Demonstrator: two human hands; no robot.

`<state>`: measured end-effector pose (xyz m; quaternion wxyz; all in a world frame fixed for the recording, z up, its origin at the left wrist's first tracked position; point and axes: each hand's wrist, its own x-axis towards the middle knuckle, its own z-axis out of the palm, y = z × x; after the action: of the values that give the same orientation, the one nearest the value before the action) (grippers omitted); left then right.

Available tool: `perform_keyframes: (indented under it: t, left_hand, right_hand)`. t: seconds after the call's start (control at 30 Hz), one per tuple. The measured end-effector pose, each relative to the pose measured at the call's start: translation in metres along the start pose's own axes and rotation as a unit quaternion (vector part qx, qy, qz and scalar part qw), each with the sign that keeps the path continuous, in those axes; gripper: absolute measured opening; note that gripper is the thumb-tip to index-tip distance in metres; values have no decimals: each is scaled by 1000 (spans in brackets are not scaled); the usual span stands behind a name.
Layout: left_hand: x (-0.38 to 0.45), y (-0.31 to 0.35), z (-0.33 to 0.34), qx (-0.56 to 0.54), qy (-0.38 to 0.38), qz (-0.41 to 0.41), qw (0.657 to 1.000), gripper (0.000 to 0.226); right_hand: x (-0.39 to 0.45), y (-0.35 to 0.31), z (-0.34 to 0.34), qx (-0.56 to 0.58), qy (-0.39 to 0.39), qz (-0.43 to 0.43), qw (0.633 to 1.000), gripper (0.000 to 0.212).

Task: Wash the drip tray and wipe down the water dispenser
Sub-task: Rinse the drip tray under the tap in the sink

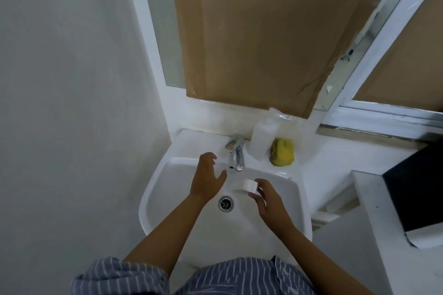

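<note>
Washing step: right hand (pixel 268 201) pinches small white plastic drip tray (pixel 250 185) over white ceramic sink (pixel 158 189) centre, left hand (pixel 208 178), fingers apart, beside chrome tap (pixel 236 152); next, likely water on.

The sink (pixel 167 175) is showing glossy white ceramic, and the tap (pixel 236 153) and drain ring (pixel 225 203) are gleaming as polished metal. The yellow sponge (pixel 282 152) is looking rough and porous. Far behind, matt brown cardboard (pixel 263 43) is carrying shiny tape.
</note>
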<state>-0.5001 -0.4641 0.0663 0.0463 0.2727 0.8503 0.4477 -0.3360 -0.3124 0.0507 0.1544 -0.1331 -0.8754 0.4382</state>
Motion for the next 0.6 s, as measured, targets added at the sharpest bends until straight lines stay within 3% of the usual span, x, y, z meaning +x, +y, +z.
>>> perform_keyframes:
  t: [0.17,0.3,0.43,0.6]
  left_hand:
    - [24,6,-1,23,-22,115,993,61]
    - [40,5,-3,65,-75,155,983,62]
    - [60,8,-6,64,-87,172,979,51]
    - [85,14,-18,87,-114,205,968,29]
  right_hand:
    - [3,1,5,84,99,91,987,18]
    - [4,19,11,190,187,218,939,16]
    - [7,31,7,294,237,300,876,21]
    - [14,34,2,337,255,332,844,16]
